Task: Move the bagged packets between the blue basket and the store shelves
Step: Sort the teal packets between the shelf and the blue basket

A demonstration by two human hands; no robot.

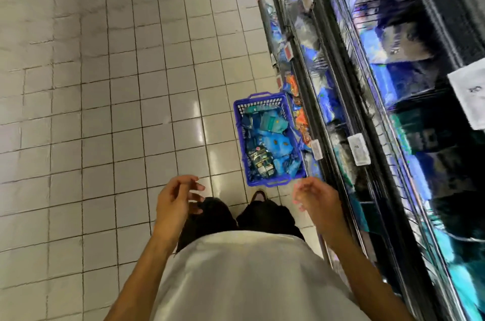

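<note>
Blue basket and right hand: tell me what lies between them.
Nothing lies between: the head view shows only bare tiled floor separating the blue basket from the right hand, which holds nothing.

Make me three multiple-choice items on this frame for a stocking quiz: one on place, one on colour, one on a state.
1. Where does the basket stand?
A. on the floor by the shelves
B. on a shelf
C. in a hand

2. What colour is the basket?
A. red
B. blue
C. green

3. What do the hands hold?
A. a packet each
B. the basket
C. nothing

Key: 1 A, it sits on the tiles beside the shelves. 2 B, its rim is blue. 3 C, left hand and right hand hang empty, fingers loose.
</note>
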